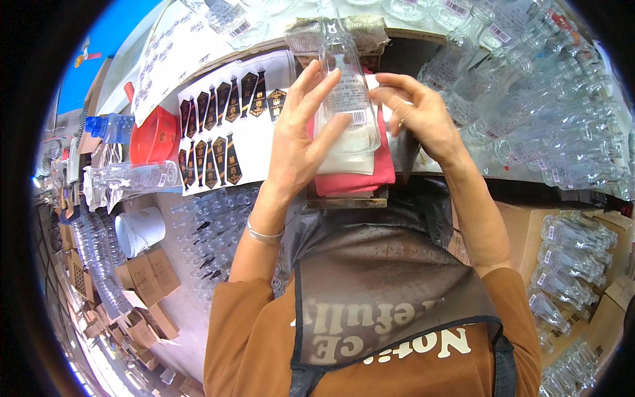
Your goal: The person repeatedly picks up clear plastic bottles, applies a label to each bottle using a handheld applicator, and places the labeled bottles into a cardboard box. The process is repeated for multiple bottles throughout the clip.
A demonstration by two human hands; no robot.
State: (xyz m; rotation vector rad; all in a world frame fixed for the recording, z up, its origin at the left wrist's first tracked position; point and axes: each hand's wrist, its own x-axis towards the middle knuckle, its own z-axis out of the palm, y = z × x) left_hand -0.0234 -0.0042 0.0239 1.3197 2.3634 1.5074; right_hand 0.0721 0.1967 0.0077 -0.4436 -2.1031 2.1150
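A clear glass bottle with printed text and a barcode lies neck-away in front of me. Its neck rests on a folded beige cloth; its body is over a white and pink cloth pad. My left hand lies across the bottle's left side, fingers spread and touching the glass. At the bottle's right side is my right hand, its fingers bent but apart, the fingertips close to the glass. Whether they touch it is unclear. Left of the bottle lies a white sheet of black-and-gold tie-shaped labels.
Many glass bottles crowd the table at right. Cartons of bottles stand below at right. At left are a red plastic container, a lying glass bottle and a white bucket. More bottles stand below the sheet.
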